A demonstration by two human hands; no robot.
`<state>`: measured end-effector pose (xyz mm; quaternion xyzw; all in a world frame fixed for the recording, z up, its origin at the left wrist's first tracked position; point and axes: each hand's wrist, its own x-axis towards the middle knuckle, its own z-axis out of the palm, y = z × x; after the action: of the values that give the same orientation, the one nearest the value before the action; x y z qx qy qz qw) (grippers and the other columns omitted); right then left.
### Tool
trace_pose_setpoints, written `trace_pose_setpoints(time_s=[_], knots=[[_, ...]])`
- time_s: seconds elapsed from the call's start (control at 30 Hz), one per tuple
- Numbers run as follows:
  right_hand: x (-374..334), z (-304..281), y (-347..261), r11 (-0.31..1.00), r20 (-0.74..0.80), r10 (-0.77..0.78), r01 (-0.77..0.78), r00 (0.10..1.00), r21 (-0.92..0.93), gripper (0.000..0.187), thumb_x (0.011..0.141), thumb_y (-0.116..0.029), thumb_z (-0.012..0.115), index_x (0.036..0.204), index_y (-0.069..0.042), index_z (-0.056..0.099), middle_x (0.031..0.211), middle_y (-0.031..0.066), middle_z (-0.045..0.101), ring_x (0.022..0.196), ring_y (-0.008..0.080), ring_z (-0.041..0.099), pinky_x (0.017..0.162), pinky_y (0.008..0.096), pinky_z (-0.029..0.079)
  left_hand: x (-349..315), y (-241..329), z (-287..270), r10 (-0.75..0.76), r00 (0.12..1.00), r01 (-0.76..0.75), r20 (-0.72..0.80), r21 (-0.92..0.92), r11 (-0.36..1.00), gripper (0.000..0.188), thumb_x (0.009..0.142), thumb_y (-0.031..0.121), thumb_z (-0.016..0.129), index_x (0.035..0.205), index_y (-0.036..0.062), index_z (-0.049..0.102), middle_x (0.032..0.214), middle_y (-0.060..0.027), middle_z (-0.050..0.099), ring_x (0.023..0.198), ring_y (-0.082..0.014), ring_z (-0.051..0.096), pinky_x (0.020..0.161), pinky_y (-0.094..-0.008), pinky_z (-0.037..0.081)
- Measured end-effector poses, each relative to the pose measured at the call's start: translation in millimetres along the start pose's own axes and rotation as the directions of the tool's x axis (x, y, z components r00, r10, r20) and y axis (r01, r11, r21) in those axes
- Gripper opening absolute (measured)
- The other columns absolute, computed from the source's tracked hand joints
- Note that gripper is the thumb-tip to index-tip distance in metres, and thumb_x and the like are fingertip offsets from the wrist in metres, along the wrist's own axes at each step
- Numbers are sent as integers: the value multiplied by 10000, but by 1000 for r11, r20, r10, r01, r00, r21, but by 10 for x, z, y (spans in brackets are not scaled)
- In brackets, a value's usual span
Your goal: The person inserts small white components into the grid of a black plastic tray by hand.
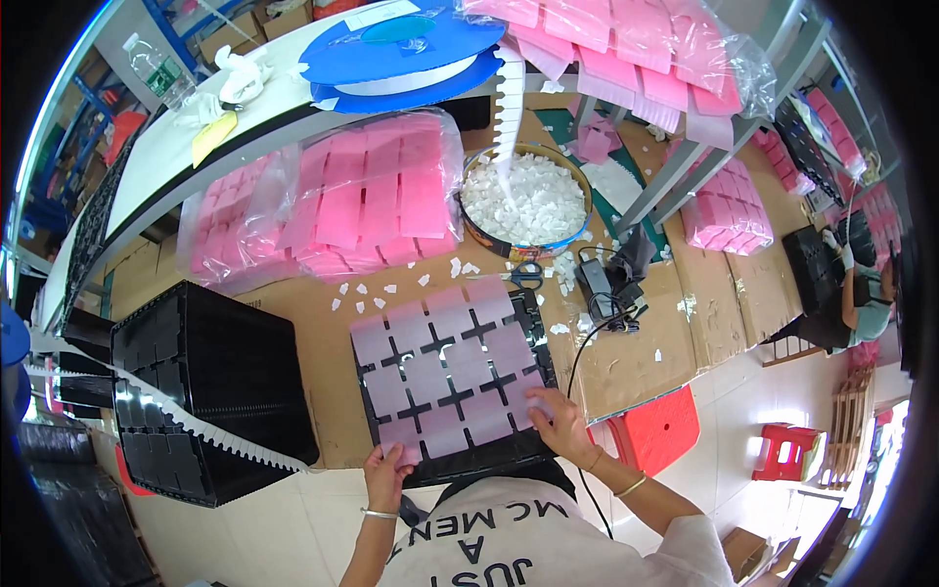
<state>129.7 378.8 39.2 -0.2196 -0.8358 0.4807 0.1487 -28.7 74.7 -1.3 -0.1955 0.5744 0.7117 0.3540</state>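
A pale pink sheet (455, 368) with cross-shaped cutouts lies over a black tray (479, 460) in front of me. Black shows through the cutouts, and the tray sticks out past the sheet on the right and near sides. My left hand (385, 477) is closed at the sheet's near left corner, thumb and fingers pinching its edge. At the near right edge, my right hand (559, 427) has its thumb and fingers closed on the sheet's border.
Left stands a stack of black trays (240, 382) with a white notched strip (196, 421) across it. Behind are bagged pink sheets (377, 186), a tub of white scraps (528, 201), scissors (526, 274), and a power adapter (595, 289) with a cable. A co-worker (861, 303) is far right.
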Motion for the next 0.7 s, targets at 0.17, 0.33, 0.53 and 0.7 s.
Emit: trace_pose_setpoints(time_s=[0.17, 0.33, 0.53, 0.7], knots=[[-265, -15, -22, 1000, -10, 25, -25, 1000, 2, 295, 869, -3, 617, 1163, -21, 597, 1075, 198, 648, 959, 390, 641, 800, 417, 534, -147, -107, -39, -15, 1000, 15, 8, 19, 1000, 54, 954, 85, 645, 998, 55, 652, 924, -50, 704, 727, -148, 678, 541, -269, 548], [-452, -53, -32, 999, 26, 37, -37, 999, 2, 284, 879, -18, 612, 1163, -9, 591, 1086, 196, 649, 991, 388, 640, 833, 419, 530, -242, -136, -50, -20, 1000, 18, 19, 67, 998, 62, 951, 79, 647, 1006, 53, 657, 911, -56, 708, 729, -149, 680, 554, -268, 553], [-590, -11, -17, 997, 31, 71, -71, 997, 6, 260, 885, -24, 615, 1143, -2, 594, 1080, 196, 651, 992, 385, 644, 841, 416, 529, -273, -222, -120, -29, 1000, 28, 11, 64, 998, 73, 949, 74, 646, 1017, 55, 666, 903, -49, 711, 734, -146, 683, 584, -271, 559], [-453, 41, -14, 1000, 16, 11, -11, 1000, -23, 260, 892, -36, 618, 1149, 1, 605, 1083, 195, 658, 977, 362, 661, 784, 390, 548, -185, -193, -117, 30, 999, -33, 31, 87, 996, 86, 962, 93, 635, 1035, 52, 654, 923, -55, 709, 754, -152, 684, 590, -277, 550]])
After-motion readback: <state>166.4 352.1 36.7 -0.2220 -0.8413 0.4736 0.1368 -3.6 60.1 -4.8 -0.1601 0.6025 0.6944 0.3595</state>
